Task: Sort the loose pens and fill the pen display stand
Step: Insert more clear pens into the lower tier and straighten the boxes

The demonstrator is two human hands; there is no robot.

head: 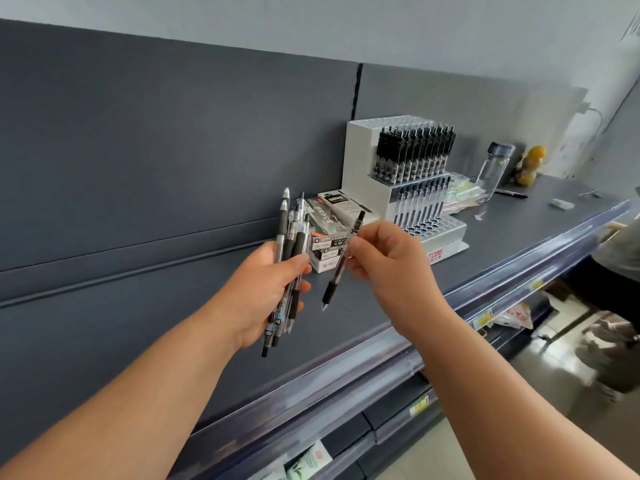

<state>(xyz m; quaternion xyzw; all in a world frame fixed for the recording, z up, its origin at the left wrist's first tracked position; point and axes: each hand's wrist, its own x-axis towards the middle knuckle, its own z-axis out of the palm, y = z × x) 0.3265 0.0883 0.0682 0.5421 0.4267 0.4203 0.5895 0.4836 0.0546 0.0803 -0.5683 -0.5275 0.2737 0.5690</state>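
My left hand (266, 289) grips a bundle of several clear-barrelled pens (289, 251) upright over the dark shelf. My right hand (391, 268) pinches a single black-grip pen (341, 263) between thumb and fingers, tip pointing down, just right of the bundle. The white stepped pen display stand (360, 171) sits behind my hands on the shelf. Its upper tier is packed with black-capped pens (415, 150), a lower tier holds a row of clear pens (420, 206), and the front holes (440, 228) show open.
Stacked pen boxes (329, 233) lie left of the stand. Packets of coloured pens (464, 195), a clear bottle (493, 171), a loose black pen (512, 194) and an eraser (561, 203) sit farther right. The shelf edge (485, 289) runs diagonally; another person stands at far right.
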